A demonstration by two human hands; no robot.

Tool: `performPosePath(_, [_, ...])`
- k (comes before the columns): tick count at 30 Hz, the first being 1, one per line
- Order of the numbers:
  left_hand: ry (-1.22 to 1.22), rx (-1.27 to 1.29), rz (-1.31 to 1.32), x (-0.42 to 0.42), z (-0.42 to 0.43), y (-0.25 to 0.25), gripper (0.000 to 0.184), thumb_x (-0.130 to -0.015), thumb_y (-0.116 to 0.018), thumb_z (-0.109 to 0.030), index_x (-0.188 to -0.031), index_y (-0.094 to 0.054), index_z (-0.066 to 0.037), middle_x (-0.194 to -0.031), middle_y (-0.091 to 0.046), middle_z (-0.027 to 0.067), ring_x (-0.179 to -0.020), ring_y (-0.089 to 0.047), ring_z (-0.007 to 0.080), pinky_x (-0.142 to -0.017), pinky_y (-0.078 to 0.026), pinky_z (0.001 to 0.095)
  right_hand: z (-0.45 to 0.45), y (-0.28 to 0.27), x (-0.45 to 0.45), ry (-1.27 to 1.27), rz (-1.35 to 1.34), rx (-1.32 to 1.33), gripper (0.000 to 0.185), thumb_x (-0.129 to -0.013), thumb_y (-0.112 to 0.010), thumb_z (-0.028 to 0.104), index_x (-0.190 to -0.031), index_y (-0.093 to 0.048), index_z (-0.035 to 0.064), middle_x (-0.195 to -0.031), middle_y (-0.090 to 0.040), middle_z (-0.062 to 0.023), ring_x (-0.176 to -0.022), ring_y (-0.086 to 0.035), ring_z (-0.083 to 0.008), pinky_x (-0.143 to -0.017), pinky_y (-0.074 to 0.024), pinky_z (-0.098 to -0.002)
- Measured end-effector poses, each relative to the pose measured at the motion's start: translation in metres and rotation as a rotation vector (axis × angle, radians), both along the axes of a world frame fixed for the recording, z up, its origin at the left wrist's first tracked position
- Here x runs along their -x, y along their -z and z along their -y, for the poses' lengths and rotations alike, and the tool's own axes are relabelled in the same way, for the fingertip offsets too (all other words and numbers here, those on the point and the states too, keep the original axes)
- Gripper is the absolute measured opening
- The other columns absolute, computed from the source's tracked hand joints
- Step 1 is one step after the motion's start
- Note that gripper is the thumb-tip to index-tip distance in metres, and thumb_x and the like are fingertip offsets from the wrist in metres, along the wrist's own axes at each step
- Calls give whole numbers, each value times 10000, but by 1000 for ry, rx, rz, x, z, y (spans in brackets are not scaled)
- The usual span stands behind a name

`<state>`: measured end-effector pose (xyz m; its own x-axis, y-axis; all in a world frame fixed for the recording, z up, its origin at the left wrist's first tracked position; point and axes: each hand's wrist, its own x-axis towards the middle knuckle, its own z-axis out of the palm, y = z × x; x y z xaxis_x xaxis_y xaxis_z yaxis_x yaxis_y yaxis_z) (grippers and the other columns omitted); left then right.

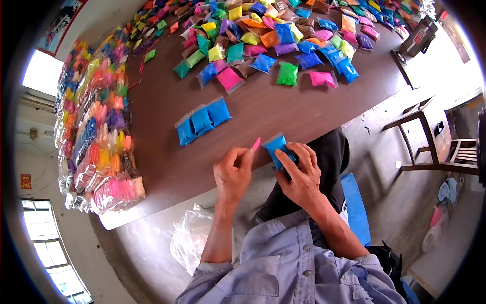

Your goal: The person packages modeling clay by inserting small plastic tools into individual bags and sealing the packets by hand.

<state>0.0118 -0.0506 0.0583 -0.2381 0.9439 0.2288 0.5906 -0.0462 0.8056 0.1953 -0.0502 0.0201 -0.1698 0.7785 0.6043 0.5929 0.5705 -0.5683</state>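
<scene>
Head view, left hand: your left hand (pixel 233 172), at the centre of the frame, pinches a narrow pink piece (pixel 256 144) between thumb and forefinger; its tip points up and to the right.
Right hand: your right hand (pixel 304 175), just right of centre, grips a blue packet (pixel 275 148) between the thumb and fingers.
Blue packet: it lies at the centre of the frame, tilted, by the near edge of the brown table (pixel 167 169); the pink piece is just beside it, to its left; whether the packet touches the table, you cannot tell.
Row of three blue packets: this row (pixel 202 120) lies on the table, left of centre and above your left hand; its packets lie side by side.
Loose packets: a many-coloured heap (pixel 271 38) spreads across the top of the frame; a green packet (pixel 288 74) lies at its lower edge.
Clear bags: bags filled with coloured packets (pixel 104 152) line the table's left side.
Floor: a crumpled clear plastic bag (pixel 190 238) appears at lower left of centre; a wooden chair (pixel 439 144) stands at the right.
</scene>
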Motion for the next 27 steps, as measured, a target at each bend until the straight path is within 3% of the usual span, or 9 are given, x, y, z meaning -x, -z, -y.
performPosePath(4, [-62,47,61,1,5,-7,148,-929,-734,-125,-873,-692,5,-696,-651,72,-603,-566,119,-564,-448,283,-2,-3,3,26,-78,6,514,-697,-815,-18,-1183,-689,91,-1219,-590,-154,-985,-642,-325,-773,-554,-363])
performPosePath(6, [-84,48,70,0,7,-12,166,-947,-727,-143,-882,-697,7,-699,-645,56,-628,-549,98,-570,-431,270,1,-11,10,84,-408,196,349,-828,-776,10,-1162,-675,32,-1097,-630,-151,-785,-654,-245,-675,-538,-300])
performPosePath(9, [-72,0,-6,-4,10,-22,162,-943,-734,-146,-886,-702,2,-704,-652,62,-621,-551,110,-578,-432,268,2,-13,13,138,-453,281,227,-926,-717,62,-1133,-664,-16,-951,-650,-143,-689,-640,-166,-613,-511,-253])
performPosePath(10, [-30,-69,-55,-9,10,-27,143,-935,-740,-131,-885,-702,-2,-707,-654,67,-615,-562,117,-568,-437,274,8,-5,15,139,-609,499,200,-963,-691,101,-1111,-649,-26,-804,-652,-109,-665,-638,-122,-582,-505,-251])
performPosePath(13, [40,-135,-72,-28,12,-21,104,-918,-750,-93,-887,-699,-8,-720,-658,79,-603,-586,137,-544,-447,289,11,-2,21,209,-862,662,208,-976,-687,121,-1106,-630,-31,-726,-643,-88,-589,-595,-93,-539,-475,-242])
performPosePath(17, [143,-135,-124,-40,11,-5,70,-892,-757,-76,-893,-692,-48,-735,-659,94,-588,-652,240,-513,-488,363,11,-2,15,186,-686,678,210,-1012,-664,158,-1112,-597,-14,-708,-632,-15,-585,-567,-25,-504,-465,-198])
performPosePath(21, [171,-89,-256,-41,6,1,108,-898,-742,-95,-836,-658,-70,-746,-659,94,-594,-647,300,-521,-490,397,8,0,15,208,-677,674,208,-958,-714,120,-1057,-593,-18,-627,-621,-65,-530,-528,-67,-499,-430,-241])
performPosePath(25, [102,-23,-389,-22,-7,2,134,-899,-736,-98,-810,-640,-70,-754,-668,96,-613,-655,312,-532,-492,417,7,1,13,225,-602,610,196,-939,-723,108,-1005,-586,-15,-606,-608,-73,-515,-535,-67,-484,-430,-249])
performPosePath(27, [70,16,-300,-6,-15,4,102,-894,-745,-90,-847,-675,-32,-723,-665,123,-582,-632,230,-546,-485,359,5,-1,13,239,-596,593,193,-934,-726,104,-991,-585,-14,-600,-605,-72,-511,-538,-66,-480,-430,-252])
